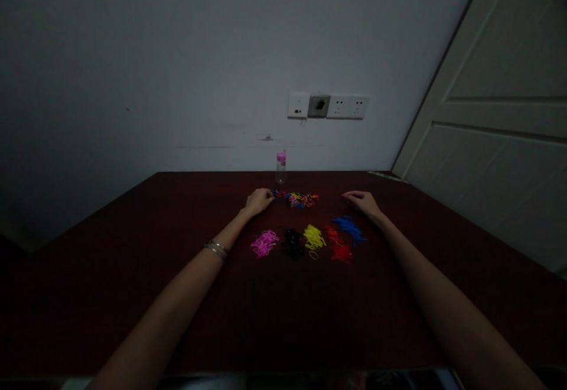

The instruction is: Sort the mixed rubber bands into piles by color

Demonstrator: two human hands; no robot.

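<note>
Small elastic bands lie on the dark red-brown table in heaps sorted by colour: pink bands (264, 243), black bands (293, 243), yellow bands (314, 239), red bands (340, 246) and blue bands (349, 228). Behind them is a mixed-colour pile of bands (302, 200), with a few loose bands (279, 193) at its left. My left hand (260, 201) rests with curled fingers, its fingertips at those loose bands; anything in them is too small to make out. To the right of the mixed pile, beyond the blue heap, my right hand (362, 201) lies with fingers stretched leftward, apart from the bands.
A clear bottle with a pink top (280, 168) stands upright near the wall, behind the mixed pile. Socket plates (347, 107) are set in the wall (199, 71) above the table (266, 313). A pale panelled door (496, 118) rises at the right.
</note>
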